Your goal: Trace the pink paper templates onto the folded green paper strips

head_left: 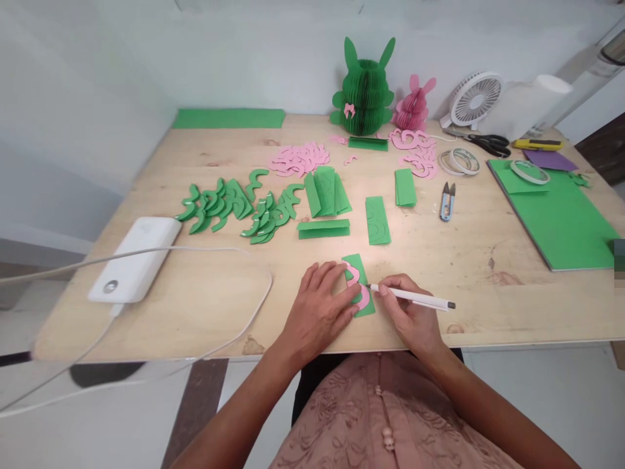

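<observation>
My left hand [319,306] lies flat with fingers spread on a pink curved paper template [356,280], pressing it onto a folded green paper strip [360,286] near the table's front edge. My right hand [409,311] is closed around a white pen [415,298], its tip touching the template's right edge. More folded green strips [377,220] lie just beyond.
Cut green curved pieces [229,207] and pink ones [299,158] lie mid-table. A white power bank [135,258] with cable sits left. Snips [446,200], tape rolls [463,161], scissors [486,142], a fan [473,98], green sheets [561,218] and paper rabbits [366,85] stand right and back.
</observation>
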Tool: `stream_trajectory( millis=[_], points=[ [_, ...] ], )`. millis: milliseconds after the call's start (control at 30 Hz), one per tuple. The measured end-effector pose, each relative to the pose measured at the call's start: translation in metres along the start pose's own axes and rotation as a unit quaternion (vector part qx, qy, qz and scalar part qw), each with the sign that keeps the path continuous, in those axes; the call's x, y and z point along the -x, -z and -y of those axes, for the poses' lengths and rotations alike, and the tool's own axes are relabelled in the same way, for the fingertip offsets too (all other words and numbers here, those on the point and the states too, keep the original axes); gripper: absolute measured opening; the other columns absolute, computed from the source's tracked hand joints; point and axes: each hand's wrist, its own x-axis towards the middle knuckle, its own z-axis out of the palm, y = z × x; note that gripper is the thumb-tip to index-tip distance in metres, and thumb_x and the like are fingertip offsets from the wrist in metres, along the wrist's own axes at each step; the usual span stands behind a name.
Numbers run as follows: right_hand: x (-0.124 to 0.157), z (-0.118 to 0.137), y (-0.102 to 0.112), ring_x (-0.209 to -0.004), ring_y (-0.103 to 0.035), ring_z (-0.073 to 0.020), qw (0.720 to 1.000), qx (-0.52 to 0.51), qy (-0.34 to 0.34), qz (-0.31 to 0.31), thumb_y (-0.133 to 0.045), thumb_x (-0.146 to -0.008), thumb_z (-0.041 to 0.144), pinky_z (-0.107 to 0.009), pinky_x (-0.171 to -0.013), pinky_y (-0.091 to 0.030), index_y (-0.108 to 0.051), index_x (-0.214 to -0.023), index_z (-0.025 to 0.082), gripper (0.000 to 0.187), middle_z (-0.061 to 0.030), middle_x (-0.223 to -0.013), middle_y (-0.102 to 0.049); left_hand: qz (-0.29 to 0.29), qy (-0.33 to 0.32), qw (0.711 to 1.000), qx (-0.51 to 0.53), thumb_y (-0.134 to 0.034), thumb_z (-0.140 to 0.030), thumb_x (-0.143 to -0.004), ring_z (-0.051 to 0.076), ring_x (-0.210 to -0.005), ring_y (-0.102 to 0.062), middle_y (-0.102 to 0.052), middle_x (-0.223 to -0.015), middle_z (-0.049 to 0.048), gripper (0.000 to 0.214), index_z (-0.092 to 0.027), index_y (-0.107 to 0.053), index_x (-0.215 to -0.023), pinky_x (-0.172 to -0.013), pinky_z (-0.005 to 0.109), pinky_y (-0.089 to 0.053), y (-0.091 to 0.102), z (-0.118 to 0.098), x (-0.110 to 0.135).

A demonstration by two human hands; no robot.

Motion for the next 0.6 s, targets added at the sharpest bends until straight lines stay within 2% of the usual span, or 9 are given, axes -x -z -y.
stream_trajectory(
  millis=[233, 400, 600],
  points=[
    [-0.0047, 0.0064, 0.0069, -0.086, -0.068, -0.0188, 0.997, -0.064, -0.013, 0.049, -0.055, -0.091, 0.032, -0.028, -0.07, -0.053, -0.065, -0.097, 0.022, 0.016, -0.0041, -0.092, -0.072, 0.001, 0.001, 1.0, 0.0, -0.051, -0.031, -0.092, 0.031, -0.126, -0.043, -0.053, -0.131, 0.0107, 0.022, -0.026, -0.064, -0.109, -0.109, 0.057, -0.031, -0.0002, 0.0, 0.0002],
    [-0.0086, 0.0046, 0.005, -0.074, -0.066, -0.0171, 0.998, -0.047, -0.022, 0.045, -0.06, -0.086, 0.028, -0.026, -0.063, -0.052, -0.066, -0.088, 0.021, 0.009, -0.0031, -0.083, -0.071, 0.007, 0.003, 1.0, -0.003, -0.052, -0.031, -0.092, 0.031, -0.127, -0.042, -0.052, -0.131, 0.0102, 0.022, -0.027, -0.063, -0.11, -0.11, 0.056, -0.03, -0.0007, 0.0001, 0.0005],
    [-0.0079, -0.0004, -0.0002, -0.068, -0.063, -0.0163, 0.999, -0.026, -0.01, 0.026, -0.057, -0.086, 0.029, -0.026, -0.06, -0.051, -0.064, -0.082, 0.02, 0.012, -0.0032, -0.077, -0.069, 0.001, -0.002, 1.0, -0.002, -0.052, -0.031, -0.092, 0.031, -0.127, -0.041, -0.051, -0.131, 0.0103, 0.022, -0.026, -0.064, -0.11, -0.109, 0.056, -0.03, -0.0009, 0.0005, 0.0007]
  ],
)
